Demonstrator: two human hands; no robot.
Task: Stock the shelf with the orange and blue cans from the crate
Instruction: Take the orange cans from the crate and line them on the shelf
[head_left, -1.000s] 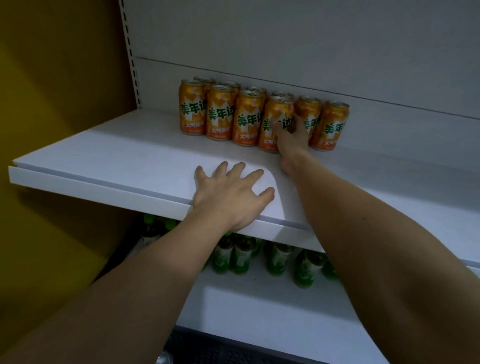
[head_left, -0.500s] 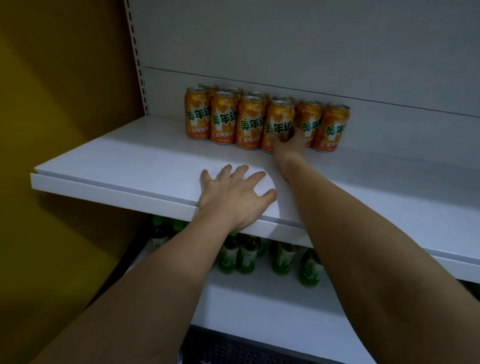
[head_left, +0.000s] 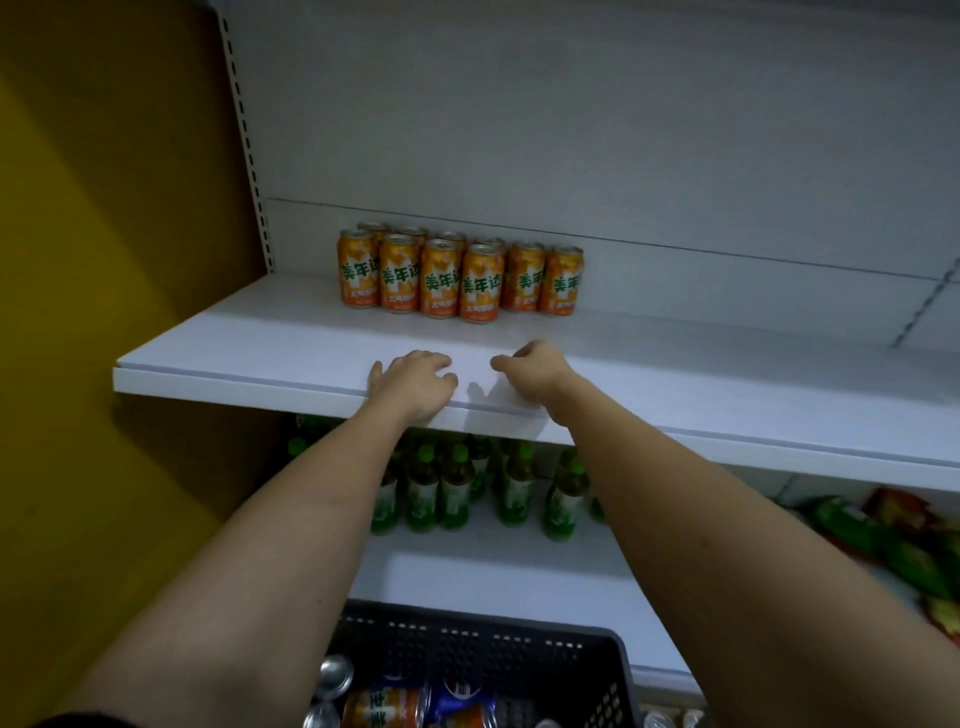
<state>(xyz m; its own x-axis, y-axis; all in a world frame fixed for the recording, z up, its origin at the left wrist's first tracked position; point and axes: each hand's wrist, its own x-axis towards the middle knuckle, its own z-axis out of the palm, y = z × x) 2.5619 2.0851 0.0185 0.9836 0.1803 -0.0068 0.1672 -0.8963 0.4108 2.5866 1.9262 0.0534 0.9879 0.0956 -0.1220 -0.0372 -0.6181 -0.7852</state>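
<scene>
Several orange cans (head_left: 457, 278) stand in two rows at the back of the white shelf (head_left: 727, 395). My left hand (head_left: 413, 384) rests on the shelf's front edge with fingers loosely bent. My right hand (head_left: 530, 371) hovers over the front edge, fingers loosely curled, holding nothing, well clear of the cans. Below me the dark crate (head_left: 519, 654) holds an orange can (head_left: 387, 704), a blue can (head_left: 462, 693) and silver can tops.
Green bottles (head_left: 457, 491) stand on the lower shelf under the white shelf. Snack bags (head_left: 893, 540) lie at the right of that lower shelf. A yellow wall (head_left: 104, 260) bounds the left side. The white shelf is bare right of the cans.
My right hand let go of the front orange can and drew back to the shelf's front edge. The view pulled back and down, bringing the crate into sight. My left hand curled slightly.
</scene>
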